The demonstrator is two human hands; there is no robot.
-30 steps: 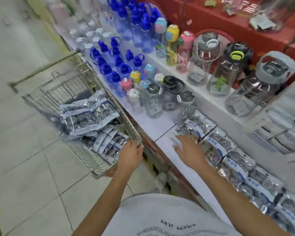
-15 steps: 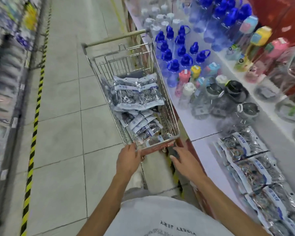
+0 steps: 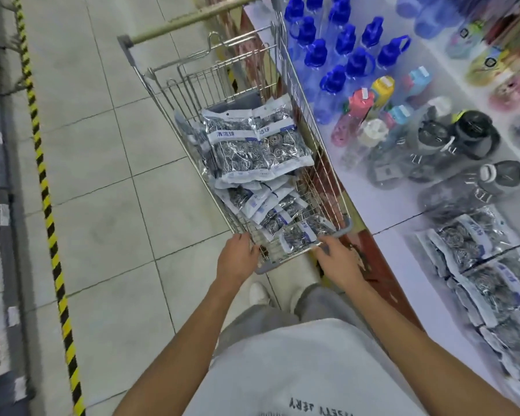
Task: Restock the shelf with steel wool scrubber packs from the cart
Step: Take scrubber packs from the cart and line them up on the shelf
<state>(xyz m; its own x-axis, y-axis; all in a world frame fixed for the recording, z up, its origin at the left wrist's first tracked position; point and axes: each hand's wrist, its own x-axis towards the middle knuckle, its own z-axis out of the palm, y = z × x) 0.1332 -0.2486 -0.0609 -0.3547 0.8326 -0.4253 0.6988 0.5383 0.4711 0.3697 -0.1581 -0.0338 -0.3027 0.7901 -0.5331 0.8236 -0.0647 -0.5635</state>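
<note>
A wire shopping cart [image 3: 285,85] stands in the aisle against the shelf. Inside it lie several steel wool scrubber packs [image 3: 252,145], silver with white and blue labels, a big pile at the back and smaller packs [image 3: 270,211] at the near end. My left hand [image 3: 237,259] grips the cart's near rim at its left corner. Fingers of my right hand [image 3: 339,262] curl over the same rim near the right corner. More scrubber packs [image 3: 475,241] lie in a row on the white shelf [image 3: 403,205] to the right.
Blue-capped bottles [image 3: 336,55] and dark-lidded jugs [image 3: 463,136] crowd the shelf beyond the packs. A yellow-and-black floor stripe [image 3: 42,175] runs along the left, beside another rack. Tiled floor lies left of the cart. My feet are just under the cart's near end.
My right hand left the packs on the shelf and came to the cart's near rim. The view swung from the shelf to the cart. My left hand stayed on the rim.
</note>
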